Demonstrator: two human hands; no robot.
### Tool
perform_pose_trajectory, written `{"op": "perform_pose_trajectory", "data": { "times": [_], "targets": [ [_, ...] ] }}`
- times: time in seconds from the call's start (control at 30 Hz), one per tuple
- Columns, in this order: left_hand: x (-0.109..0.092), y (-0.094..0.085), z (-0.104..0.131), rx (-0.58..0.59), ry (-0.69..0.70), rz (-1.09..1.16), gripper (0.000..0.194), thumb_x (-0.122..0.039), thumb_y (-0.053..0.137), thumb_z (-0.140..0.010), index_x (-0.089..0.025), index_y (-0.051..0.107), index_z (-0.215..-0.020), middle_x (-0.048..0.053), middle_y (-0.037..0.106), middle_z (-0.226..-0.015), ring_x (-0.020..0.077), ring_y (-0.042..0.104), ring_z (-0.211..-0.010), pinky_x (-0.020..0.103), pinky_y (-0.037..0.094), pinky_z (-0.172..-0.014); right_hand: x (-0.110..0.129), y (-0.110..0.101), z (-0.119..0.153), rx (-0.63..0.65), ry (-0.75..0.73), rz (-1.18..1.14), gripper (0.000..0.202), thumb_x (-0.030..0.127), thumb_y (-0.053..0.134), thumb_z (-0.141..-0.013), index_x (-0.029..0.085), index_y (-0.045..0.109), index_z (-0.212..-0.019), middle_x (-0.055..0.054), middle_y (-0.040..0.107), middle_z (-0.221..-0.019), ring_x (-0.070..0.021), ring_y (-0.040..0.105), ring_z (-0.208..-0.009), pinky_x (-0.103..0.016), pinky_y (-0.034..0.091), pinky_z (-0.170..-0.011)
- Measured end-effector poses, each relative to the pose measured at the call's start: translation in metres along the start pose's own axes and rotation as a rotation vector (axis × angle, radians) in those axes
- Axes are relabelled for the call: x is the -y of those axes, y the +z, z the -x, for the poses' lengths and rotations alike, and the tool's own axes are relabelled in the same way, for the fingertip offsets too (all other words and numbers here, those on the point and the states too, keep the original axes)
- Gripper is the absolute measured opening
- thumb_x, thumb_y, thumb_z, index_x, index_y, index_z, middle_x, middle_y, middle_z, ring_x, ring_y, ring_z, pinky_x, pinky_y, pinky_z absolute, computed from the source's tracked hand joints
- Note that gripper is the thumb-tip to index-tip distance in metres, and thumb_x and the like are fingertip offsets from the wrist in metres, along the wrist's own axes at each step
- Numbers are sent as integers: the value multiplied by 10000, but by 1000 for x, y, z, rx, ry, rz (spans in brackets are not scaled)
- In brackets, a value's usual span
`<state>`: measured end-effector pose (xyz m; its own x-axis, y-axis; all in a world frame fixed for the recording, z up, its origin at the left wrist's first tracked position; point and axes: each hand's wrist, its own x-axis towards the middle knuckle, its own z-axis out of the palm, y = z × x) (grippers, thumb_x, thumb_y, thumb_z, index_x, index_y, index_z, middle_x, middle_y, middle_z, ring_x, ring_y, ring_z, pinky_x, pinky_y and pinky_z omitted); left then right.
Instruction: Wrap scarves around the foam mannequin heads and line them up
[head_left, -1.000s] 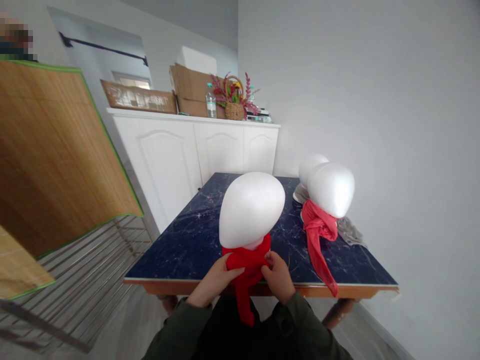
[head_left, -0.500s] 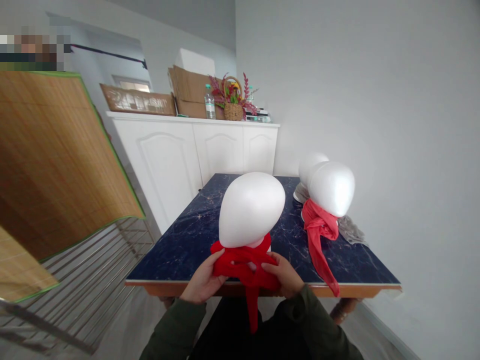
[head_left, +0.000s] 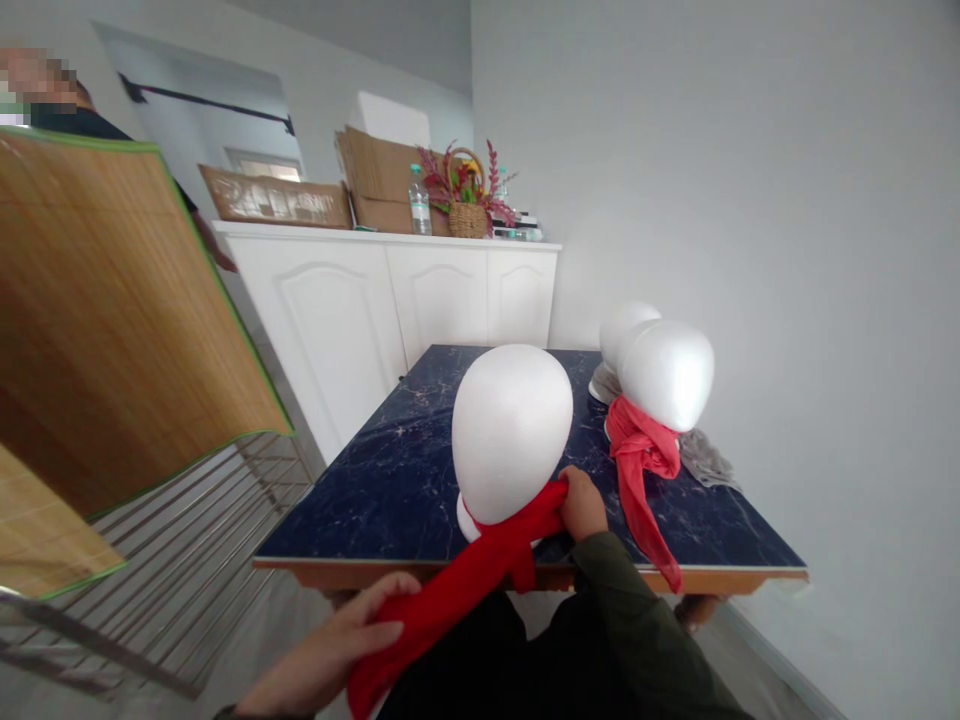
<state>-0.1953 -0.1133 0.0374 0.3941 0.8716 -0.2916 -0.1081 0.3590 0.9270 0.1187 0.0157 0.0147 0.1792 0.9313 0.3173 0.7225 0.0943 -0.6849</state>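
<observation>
A white mannequin head (head_left: 512,430) stands near the front edge of the dark blue marbled table (head_left: 375,490). Around its neck lies a red scarf (head_left: 457,590), stretched diagonally in front of it. My left hand (head_left: 360,630) is closed on the scarf's lower left length, below the table edge. At the right side of the neck, my right hand (head_left: 583,503) grips the scarf's upper part. A short red end hangs between the hands over the table edge.
At the table's right are two more white heads (head_left: 667,375), the nearer with a coral scarf (head_left: 637,460), and a grey cloth (head_left: 705,460). Behind is a white cabinet (head_left: 322,320) bearing boxes, a bottle and a flower basket. A metal rack (head_left: 225,540) and a person (head_left: 82,120) are at left.
My left hand has moved down and left, drawing the scarf out long. My right hand has moved up beside the neck. The mannequin head has turned more upright.
</observation>
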Motion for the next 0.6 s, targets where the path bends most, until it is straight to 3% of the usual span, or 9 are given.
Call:
{"op": "perform_pose_trajectory", "data": {
  "times": [0.07, 0.17, 0.23, 0.3, 0.4, 0.5, 0.6],
  "targets": [
    [29, 12, -9, 37, -44, -363, 354, -269, 653, -663, -189, 573, -998, 49, 641, -1000, 225, 590, -932, 349, 450, -865, 4, 3, -1, -5, 15, -24, 256, -10, 428, -646, 163, 544, -795, -100, 568, -873, -197, 531, -846, -288, 369, -785],
    [48, 26, -23, -118, 73, -586, 473, -227, 654, -644, -208, 545, -1103, 66, 589, -1141, 237, 539, -1045, 362, 376, -964, 5, 2, -3, -21, 64, -95, 181, 31, 459, -673, 173, 528, -762, -97, 566, -835, -215, 524, -881, -316, 354, -811],
    [38, 30, -33, -228, 178, -533, 401, -265, 633, -691, -195, 558, -1078, 89, 596, -1109, 238, 559, -1003, 357, 403, -927, 3, -1, -4, -9, 107, -170, 135, 81, 509, -667, 181, 522, -756, -69, 569, -741, -216, 541, -818, -327, 370, -782],
    [15, 31, -46, -336, 300, -446, 335, -304, 626, -720, -183, 578, -1029, 98, 604, -1061, 238, 569, -971, 350, 420, -894, 1, -4, -4, 32, 147, -272, 130, 124, 545, -647, 186, 524, -759, -29, 559, -628, -201, 554, -698, -323, 400, -714],
    [-19, 31, -76, -461, 505, -336, 512, -257, 735, -612, -186, 560, -1088, 97, 537, -1203, 257, 456, -1161, 353, 315, -1006, 8, -5, 2, 101, 181, -459, 219, 192, 533, -659, 173, 538, -877, -17, 612, -641, -175, 574, -607, -305, 446, -630],
    [-32, 37, -106, -336, 571, -289, 630, -227, 773, -558, -171, 535, -1139, 110, 491, -1280, 277, 347, -1258, 375, 203, -1069, 25, -5, 18, 167, 148, -727, 378, 229, 469, -703, 183, 513, -1076, -46, 664, -944, -172, 622, -808, -321, 480, -754],
    [-22, 53, -123, -234, 599, -371, 591, -270, 736, -625, -171, 520, -1166, 118, 487, -1283, 294, 376, -1225, 408, 217, -1060, 42, -7, 40, 201, 17, -897, 396, 248, 469, -756, 221, 521, -1148, -25, 569, -1209, -177, 491, -1138, -354, 337, -1007]
  ]
}}
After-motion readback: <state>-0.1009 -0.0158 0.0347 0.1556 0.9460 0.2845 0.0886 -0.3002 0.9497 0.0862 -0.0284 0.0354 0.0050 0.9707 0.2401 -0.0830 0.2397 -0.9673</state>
